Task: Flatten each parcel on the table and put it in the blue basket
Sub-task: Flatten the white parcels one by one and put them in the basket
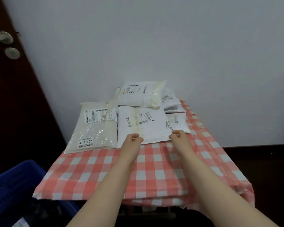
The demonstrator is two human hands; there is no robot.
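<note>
blue basket (pixel 15 182) cropped; left hand (pixel 132 139), right hand (pixel 177 135) pinch centre parcel (pixel 143 123) near edge; rear parcels (pixel 170 99) half hidden.

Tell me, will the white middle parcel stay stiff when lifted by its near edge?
Probably floppy: the white parcel looks like a thin, wrinkled plastic mailer. It may sag between the left hand and right hand at its edge. Seems light, lying flat.
</note>
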